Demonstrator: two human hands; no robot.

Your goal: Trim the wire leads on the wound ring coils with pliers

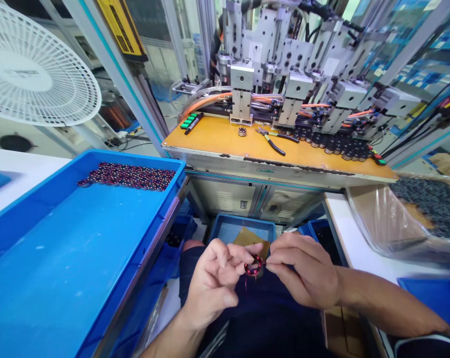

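Observation:
A small ring-shaped wound stator with dark red wire coils is held over my lap. The fingers of my left hand grip it at its upper left edge, while that thumb stands apart, lower down. On the ring's right side, my right hand is closed in a pinch; thumb and forefinger meet at the rim, seemingly on a wire end too small to make out clearly. Thin loose wire ends hang below the ring.
A blue tray at left carries rows of wound stators. On the orange machine ledge lie pliers, markers, one stator and dark parts. A fan stands left; a plastic-lined box sits right.

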